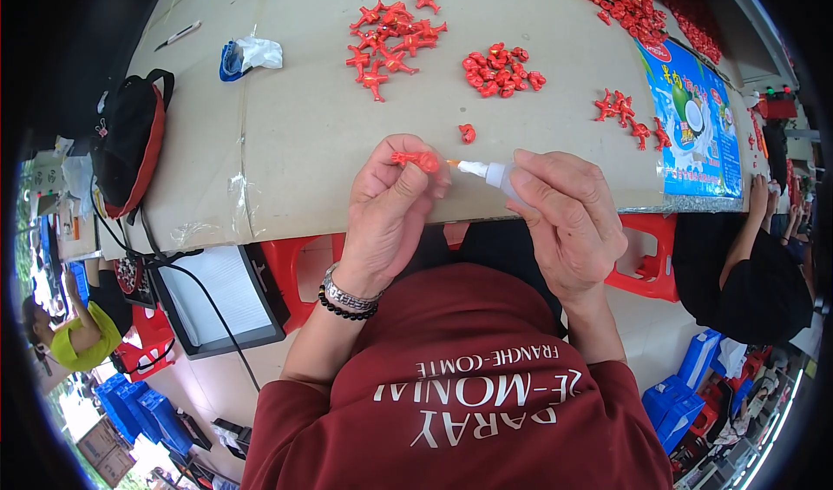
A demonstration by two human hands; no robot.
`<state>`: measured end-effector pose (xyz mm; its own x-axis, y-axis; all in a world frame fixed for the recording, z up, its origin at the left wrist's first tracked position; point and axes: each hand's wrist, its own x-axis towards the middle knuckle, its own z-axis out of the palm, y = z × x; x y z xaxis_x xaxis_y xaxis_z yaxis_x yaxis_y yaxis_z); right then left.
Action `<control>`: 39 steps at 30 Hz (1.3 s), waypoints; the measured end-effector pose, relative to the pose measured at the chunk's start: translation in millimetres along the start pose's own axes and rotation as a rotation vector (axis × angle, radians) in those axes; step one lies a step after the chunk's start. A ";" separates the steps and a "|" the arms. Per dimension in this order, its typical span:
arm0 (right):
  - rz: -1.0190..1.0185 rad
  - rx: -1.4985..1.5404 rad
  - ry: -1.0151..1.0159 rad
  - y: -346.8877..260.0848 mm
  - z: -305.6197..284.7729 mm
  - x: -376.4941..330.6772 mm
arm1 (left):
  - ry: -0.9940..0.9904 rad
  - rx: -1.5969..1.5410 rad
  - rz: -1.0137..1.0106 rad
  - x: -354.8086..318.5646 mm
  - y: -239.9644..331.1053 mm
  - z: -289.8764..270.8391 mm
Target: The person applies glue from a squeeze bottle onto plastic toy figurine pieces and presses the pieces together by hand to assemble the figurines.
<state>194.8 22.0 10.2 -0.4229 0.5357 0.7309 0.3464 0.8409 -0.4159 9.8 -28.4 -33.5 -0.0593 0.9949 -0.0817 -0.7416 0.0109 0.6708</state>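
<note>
Over the table's near edge, my left hand (383, 197) pinches a small red plastic figure (415, 159) between thumb and fingers. My right hand (573, 217) grips a small squeeze bottle (500, 176), its white-wrapped nozzle and thin orange tip pointing left. The tip is close to the figure; whether they touch I cannot tell. Just beyond lies a single red piece (468, 133). Farther back are a cluster of rounded red pieces (501, 71) and, to its left, a pile of red figures (390, 39) with spread limbs.
Several red figures (618, 106) lie near a blue printed sheet (690, 117) at right. A larger red heap (629, 6) is at the far right. On the left are a black bag (130, 147), a crumpled tissue (260, 53) and a pen (178, 36). Other people sit at both sides.
</note>
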 end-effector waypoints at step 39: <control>0.035 0.021 -0.030 -7.0 -0.8 -1.2 | -0.003 -0.028 0.093 0.8 -3.9 -3.9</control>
<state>193.5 15.4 12.7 -0.4363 0.5663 0.6992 0.3434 0.8231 -0.4523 10.1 -28.0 -39.1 -0.1270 0.9917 -0.0175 -0.7513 -0.0847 0.6545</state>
